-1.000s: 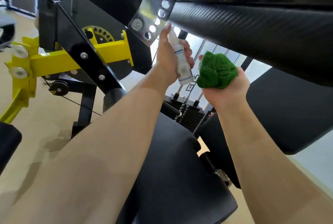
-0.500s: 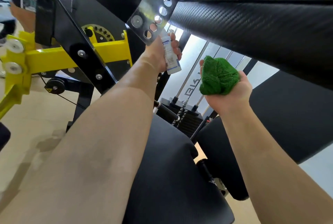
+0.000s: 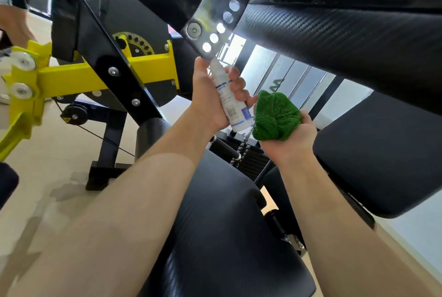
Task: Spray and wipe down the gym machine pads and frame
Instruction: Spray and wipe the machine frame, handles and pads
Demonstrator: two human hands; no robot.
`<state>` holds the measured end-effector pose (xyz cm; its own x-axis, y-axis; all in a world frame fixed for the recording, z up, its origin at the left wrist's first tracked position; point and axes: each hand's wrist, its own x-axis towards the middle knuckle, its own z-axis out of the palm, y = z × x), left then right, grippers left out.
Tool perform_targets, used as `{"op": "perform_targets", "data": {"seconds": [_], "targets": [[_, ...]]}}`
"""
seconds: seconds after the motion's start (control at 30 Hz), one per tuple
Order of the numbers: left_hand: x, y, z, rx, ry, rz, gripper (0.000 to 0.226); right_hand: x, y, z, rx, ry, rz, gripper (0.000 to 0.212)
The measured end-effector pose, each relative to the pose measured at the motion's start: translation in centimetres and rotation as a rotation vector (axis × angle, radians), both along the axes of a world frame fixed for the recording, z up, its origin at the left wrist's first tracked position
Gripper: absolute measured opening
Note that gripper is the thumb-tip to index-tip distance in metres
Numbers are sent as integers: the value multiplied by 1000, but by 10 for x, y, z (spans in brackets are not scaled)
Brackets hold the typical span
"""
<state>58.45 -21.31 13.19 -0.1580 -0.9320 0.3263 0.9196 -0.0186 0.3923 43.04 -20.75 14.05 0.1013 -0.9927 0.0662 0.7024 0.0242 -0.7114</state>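
Left hand [image 3: 210, 96] lowered with spray bottle [image 3: 230, 98], right hand [image 3: 290, 139] gripping green cloth [image 3: 275, 115]

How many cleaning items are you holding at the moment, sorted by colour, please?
White: 1, the spray bottle held in the left hand
Green: 1, the bunched cloth held in the right hand
Total: 2
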Motion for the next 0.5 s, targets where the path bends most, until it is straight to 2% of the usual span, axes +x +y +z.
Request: {"op": "perform_targets", "data": {"seconds": [0.1,0.23,0.5], "targets": [[-6,4,-1,22,-13,-67,68,5,-1,-6,24,1,13,56],[-20,8,-12,40,-27,-135,69,5,1,-10,55,5,-10,60],[-27,39,-1,-81,-106,-78,49,6,17,-8,79,4,-121,57]]}}
